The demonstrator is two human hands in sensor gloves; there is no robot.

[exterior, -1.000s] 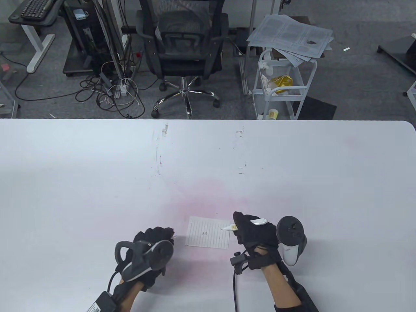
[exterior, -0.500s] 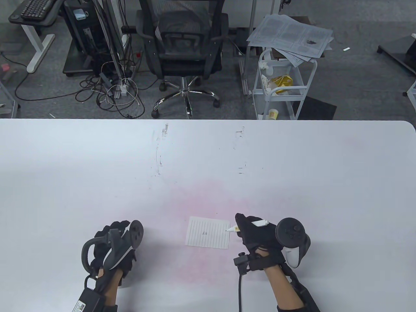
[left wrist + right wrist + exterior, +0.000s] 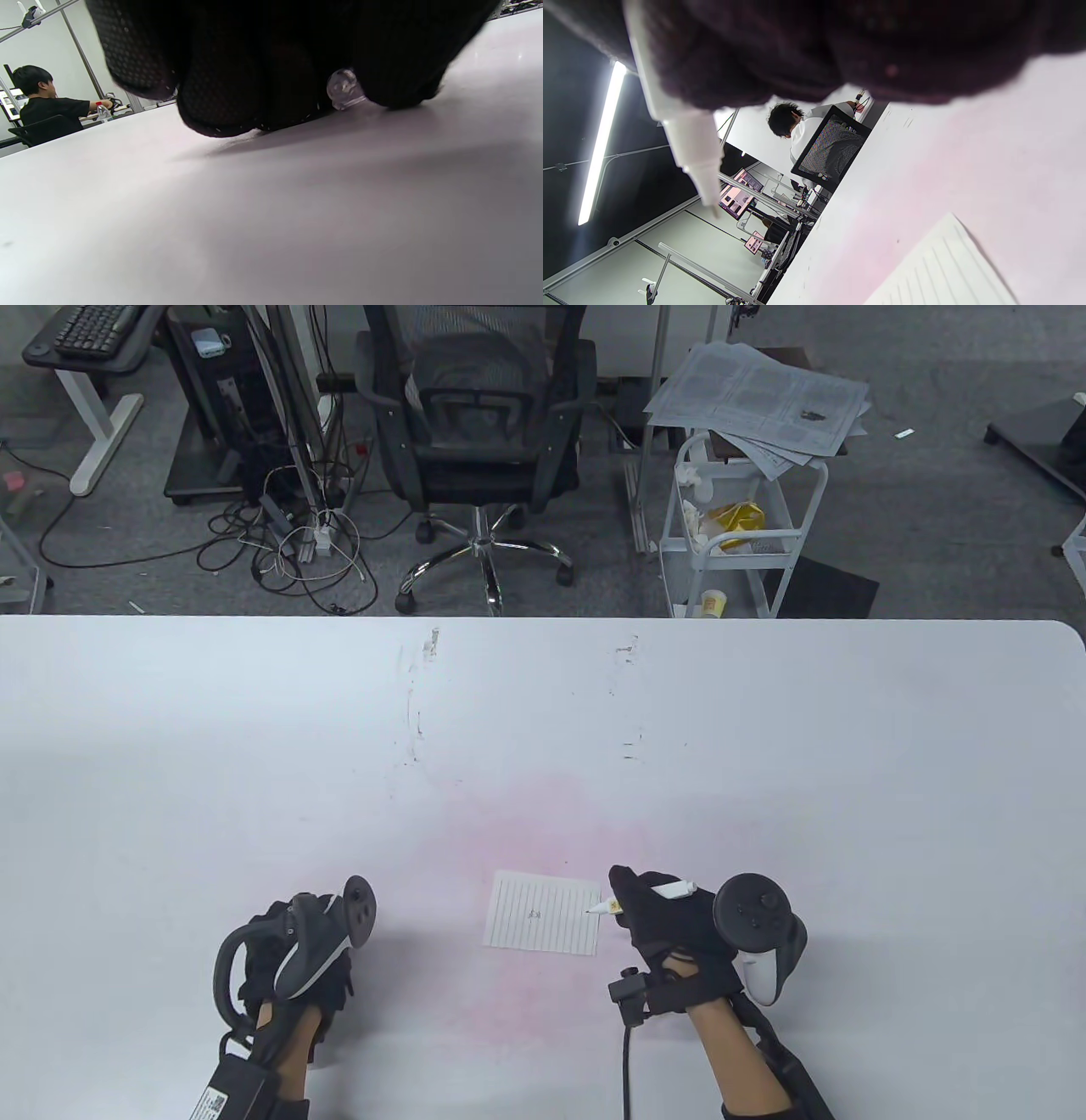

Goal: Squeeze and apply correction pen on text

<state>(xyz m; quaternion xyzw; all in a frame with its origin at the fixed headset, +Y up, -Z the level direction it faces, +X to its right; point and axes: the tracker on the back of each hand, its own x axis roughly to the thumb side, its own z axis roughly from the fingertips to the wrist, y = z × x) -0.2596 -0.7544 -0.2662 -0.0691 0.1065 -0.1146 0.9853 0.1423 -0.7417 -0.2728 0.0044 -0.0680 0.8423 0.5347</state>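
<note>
My right hand (image 3: 670, 920) grips the correction pen (image 3: 632, 897), barrel mostly buried in glove. Left hand (image 3: 293, 959) is curled on the surface (image 3: 254, 746); a clear cap (image 3: 344, 89) peeks out between its fingers, can't tell more.

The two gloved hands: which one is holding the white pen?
The right hand grips the white correction pen, its tip by the lined paper. The left hand rests apart on the table, without the pen.

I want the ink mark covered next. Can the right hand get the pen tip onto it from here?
Probably yes: the right hand holds the pen at the paper's right edge, with only bare paper before the mark.
</note>
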